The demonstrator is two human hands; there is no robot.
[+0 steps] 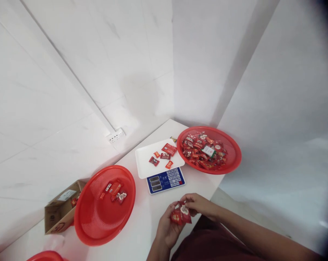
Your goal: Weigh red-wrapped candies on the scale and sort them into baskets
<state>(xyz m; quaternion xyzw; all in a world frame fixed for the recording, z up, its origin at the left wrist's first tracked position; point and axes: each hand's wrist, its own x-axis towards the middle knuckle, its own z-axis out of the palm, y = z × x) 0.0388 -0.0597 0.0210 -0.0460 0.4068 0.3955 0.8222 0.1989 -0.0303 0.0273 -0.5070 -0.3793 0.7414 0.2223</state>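
Observation:
My left hand (pixel 167 225) and my right hand (pixel 199 204) meet over the near edge of the white table (pixel 142 224). Both are closed on a small bunch of red wrapped candies (pixel 181 214) held between them. Just beyond them sits a blue and white weighing scale (pixel 166 180), and several red candy packets (pixel 164 156) lie on its white pan (pixel 144 159). A red basket (pixel 229 165) at the right is heaped with candies. Another red basket (pixel 98 224) at the left holds a few candies (pixel 115 191).
An open cardboard box (pixel 59 214) stands left of the left basket. A white power strip (pixel 115 136) is fixed on the wall behind the table. The rim of a third red basket (pixel 45 256) shows at the bottom left. White walls close in the table's far corner.

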